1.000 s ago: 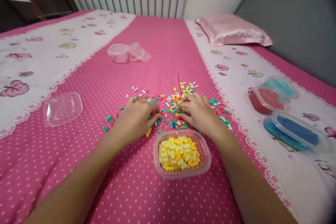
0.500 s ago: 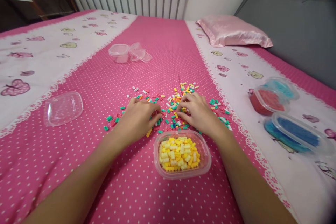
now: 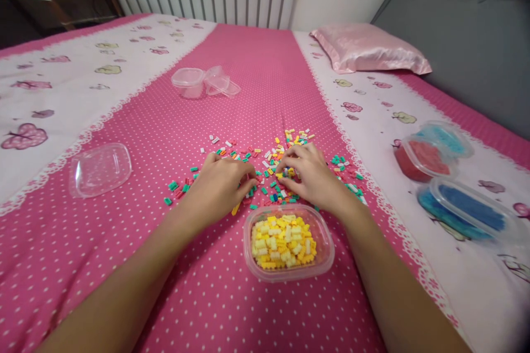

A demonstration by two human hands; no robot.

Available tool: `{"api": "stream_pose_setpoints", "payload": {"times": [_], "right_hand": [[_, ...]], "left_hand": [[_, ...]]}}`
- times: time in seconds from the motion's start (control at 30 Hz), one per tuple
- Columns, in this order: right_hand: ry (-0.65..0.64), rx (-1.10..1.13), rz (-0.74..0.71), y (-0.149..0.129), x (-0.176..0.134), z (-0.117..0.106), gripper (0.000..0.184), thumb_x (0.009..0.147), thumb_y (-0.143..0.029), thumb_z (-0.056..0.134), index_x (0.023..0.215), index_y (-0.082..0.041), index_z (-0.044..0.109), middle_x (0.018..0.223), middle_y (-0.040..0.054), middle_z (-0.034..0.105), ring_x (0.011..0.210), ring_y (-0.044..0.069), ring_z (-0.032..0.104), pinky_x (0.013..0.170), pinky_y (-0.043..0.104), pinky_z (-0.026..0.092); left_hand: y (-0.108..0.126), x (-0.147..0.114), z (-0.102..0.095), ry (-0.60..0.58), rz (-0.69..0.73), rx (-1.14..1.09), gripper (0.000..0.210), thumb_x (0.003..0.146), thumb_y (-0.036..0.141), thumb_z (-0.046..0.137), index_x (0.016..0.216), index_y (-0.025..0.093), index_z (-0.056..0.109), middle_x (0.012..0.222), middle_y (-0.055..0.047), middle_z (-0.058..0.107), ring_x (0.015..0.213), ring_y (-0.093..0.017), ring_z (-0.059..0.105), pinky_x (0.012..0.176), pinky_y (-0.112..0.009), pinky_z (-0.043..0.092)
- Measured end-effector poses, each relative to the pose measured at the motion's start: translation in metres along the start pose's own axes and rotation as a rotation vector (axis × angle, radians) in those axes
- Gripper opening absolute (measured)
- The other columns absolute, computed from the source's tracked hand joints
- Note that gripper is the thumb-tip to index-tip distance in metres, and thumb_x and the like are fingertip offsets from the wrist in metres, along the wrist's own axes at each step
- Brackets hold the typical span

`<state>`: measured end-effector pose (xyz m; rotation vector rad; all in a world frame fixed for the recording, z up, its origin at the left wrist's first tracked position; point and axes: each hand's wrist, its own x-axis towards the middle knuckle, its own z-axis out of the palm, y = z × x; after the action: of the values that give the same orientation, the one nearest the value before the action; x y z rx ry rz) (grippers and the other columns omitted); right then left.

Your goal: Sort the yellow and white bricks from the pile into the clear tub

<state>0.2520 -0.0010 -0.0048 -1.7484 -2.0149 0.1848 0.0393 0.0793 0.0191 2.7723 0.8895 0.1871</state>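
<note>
Small plastic toy blocks (image 3: 271,164) in yellow, white, green, red and orange lie scattered on the pink dotted bedspread. My left hand (image 3: 223,185) rests over the left part of the scatter, fingers curled and thumb close to the index finger; what they hold, if anything, is hidden. Across from it, my right hand (image 3: 308,176) has thumb and index finger closed around a yellow toy block (image 3: 279,175) among the loose pieces. Between my forearms stands an uncovered clear plastic container (image 3: 247,242) filled with yellow and cream blocks (image 3: 284,242).
A clear lid (image 3: 100,171) lies at left. Farther back are empty clear containers (image 3: 188,84). On the right sit lidded containers of red blocks (image 3: 426,157), blue blocks (image 3: 470,207) and turquoise blocks (image 3: 445,139). A pink pillow (image 3: 368,49) lies at the back right.
My right hand has shifted slightly left and up, and a yellow block now shows at its fingertips. My left hand and the containers stay in place.
</note>
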Motion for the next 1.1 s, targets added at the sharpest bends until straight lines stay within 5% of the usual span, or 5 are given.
{"api": "stream_pose_setpoints", "payload": {"times": [0.13,0.23,0.37,0.83,1.1], "right_hand": [[-0.045,0.167,0.002,-0.005,-0.006,-0.028,0.005,0.085,-0.018,0.069,0.09,-0.021,0.069,0.093,0.0022,0.073,0.089,0.019,0.065,0.082,0.033,0.049],[-0.252,0.383,-0.025,-0.017,-0.015,-0.049,0.008,0.08,-0.017,0.07,0.087,-0.02,0.069,0.086,-0.0012,0.072,0.08,0.015,0.065,0.074,0.027,0.049],[-0.444,0.367,-0.039,-0.034,-0.022,-0.062,0.018,0.072,-0.007,0.066,0.084,-0.02,0.066,0.077,-0.0051,0.066,0.073,0.012,0.061,0.066,0.025,0.042],[-0.61,0.249,-0.042,-0.067,-0.034,-0.055,0.029,0.069,-0.01,0.084,0.076,-0.021,0.058,0.08,-0.0073,0.065,0.077,0.011,0.057,0.063,0.024,0.032],[-0.569,0.366,-0.089,-0.07,-0.032,-0.048,0.025,0.072,-0.003,0.079,0.076,-0.021,0.062,0.08,-0.0082,0.069,0.08,0.009,0.06,0.067,0.022,0.036]], "left_hand": [[-0.002,0.0,-0.001,0.024,0.001,-0.001,0.018,0.098,0.03,0.056,0.089,0.022,0.07,0.082,0.001,0.074,0.083,-0.022,0.067,0.083,-0.038,0.033],[-0.002,0.0,-0.002,0.034,0.004,-0.005,0.019,0.098,0.031,0.056,0.089,0.022,0.069,0.083,0.002,0.074,0.083,-0.021,0.068,0.083,-0.038,0.032],[0.0,-0.001,-0.002,0.026,0.005,-0.007,0.02,0.098,0.03,0.056,0.085,0.021,0.068,0.08,0.002,0.074,0.082,-0.021,0.067,0.081,-0.037,0.031],[-0.002,-0.001,-0.001,0.013,-0.005,-0.016,0.02,0.098,0.032,0.054,0.088,0.023,0.07,0.083,0.003,0.074,0.084,-0.02,0.067,0.085,-0.039,0.029],[-0.002,-0.001,-0.001,0.026,-0.002,-0.021,0.018,0.098,0.03,0.056,0.089,0.024,0.071,0.083,0.003,0.075,0.083,-0.02,0.067,0.086,-0.038,0.029]]}}
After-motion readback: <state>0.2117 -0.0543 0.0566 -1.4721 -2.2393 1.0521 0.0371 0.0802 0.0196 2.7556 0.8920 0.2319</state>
